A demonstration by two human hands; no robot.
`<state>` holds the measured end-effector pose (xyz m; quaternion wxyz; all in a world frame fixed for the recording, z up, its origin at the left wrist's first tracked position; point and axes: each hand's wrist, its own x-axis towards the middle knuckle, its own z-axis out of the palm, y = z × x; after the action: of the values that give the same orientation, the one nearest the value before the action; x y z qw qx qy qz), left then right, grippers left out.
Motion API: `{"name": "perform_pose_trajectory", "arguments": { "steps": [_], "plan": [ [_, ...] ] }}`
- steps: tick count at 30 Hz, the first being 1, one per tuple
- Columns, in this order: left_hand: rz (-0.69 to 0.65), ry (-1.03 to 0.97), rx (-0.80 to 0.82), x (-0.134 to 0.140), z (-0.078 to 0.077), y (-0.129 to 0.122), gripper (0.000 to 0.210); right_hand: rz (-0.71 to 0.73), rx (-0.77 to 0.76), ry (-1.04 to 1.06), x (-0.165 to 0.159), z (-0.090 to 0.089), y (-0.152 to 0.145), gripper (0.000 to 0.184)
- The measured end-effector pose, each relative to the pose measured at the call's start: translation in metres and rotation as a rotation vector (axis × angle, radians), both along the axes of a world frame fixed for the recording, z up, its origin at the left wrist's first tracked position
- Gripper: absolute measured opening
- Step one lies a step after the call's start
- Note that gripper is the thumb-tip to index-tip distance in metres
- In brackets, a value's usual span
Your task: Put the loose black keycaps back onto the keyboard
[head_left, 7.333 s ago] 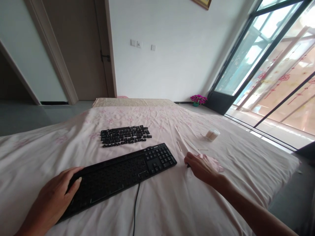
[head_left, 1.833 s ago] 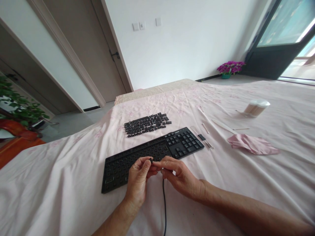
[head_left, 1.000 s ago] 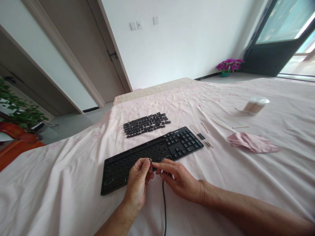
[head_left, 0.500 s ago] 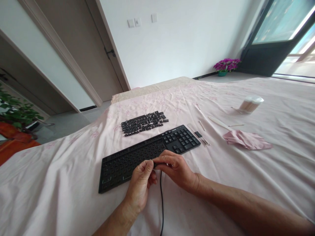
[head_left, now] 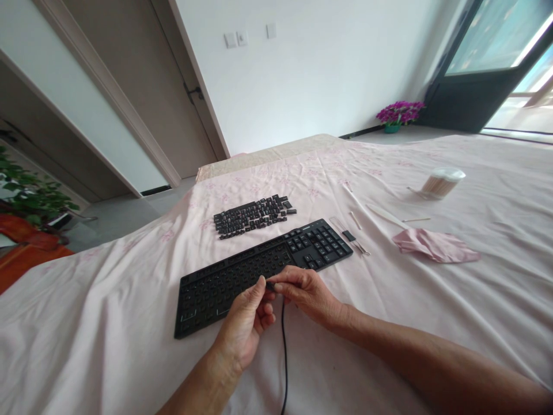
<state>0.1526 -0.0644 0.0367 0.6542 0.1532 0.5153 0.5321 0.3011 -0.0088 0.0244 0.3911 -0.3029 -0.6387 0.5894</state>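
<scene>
Above the near edge of a black keyboard point(head_left: 233, 282), my two hands meet around a small black keycap point(head_left: 270, 285). My right hand point(head_left: 309, 294) pinches it between thumb and forefinger. The thumb and fingers of my left hand point(head_left: 248, 314) close on its other side, its lower fingers curled. Most of the keycap is hidden by the fingertips. The keyboard's main block shows bare key sockets, while the number pad on its right still carries keys. Behind it, loose keycaps point(head_left: 250, 216) lie grouped in rows on the cloth.
A black cable point(head_left: 284, 357) runs toward me from the keyboard. To its right lie a wire keycap puller point(head_left: 349, 236), cotton swabs point(head_left: 356, 220), a white-handled tool point(head_left: 386, 215) and a pink cloth point(head_left: 434, 245). A tub of swabs point(head_left: 443, 183) stands farther back on the pink tablecloth point(head_left: 380, 357).
My right fingers have shifted slightly around the keycap, and my left thumb now points more upright. The keyboard and loose keycaps stay in place.
</scene>
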Motion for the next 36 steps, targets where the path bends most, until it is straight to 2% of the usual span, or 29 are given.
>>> {"name": "perform_pose_trajectory", "arguments": {
  "steps": [9,15,21,29,36],
  "plan": [
    [0.061,-0.121,-0.166,0.0077,0.001,-0.0035,0.029,-0.008,-0.069,-0.03,-0.0009,-0.0058,-0.002,0.025],
    [0.089,-0.212,-0.219,0.0091,0.0016,-0.0045,0.025,0.011,-0.136,-0.066,-0.0015,-0.0052,-0.0015,0.026],
    [0.101,-0.268,-0.28,0.0106,0.0036,-0.004,0.021,0.009,-0.078,-0.106,-0.0005,-0.0049,-0.0006,0.025],
    [0.122,-0.131,-0.165,0.0097,-0.001,-0.0057,0.026,-0.032,0.14,-0.102,0.002,-0.0043,-0.0008,0.019],
    [0.051,-0.005,-0.044,0.0058,-0.0017,-0.0055,0.038,-0.061,0.161,-0.007,0.0045,-0.0002,-0.0016,0.02]
  ]
}}
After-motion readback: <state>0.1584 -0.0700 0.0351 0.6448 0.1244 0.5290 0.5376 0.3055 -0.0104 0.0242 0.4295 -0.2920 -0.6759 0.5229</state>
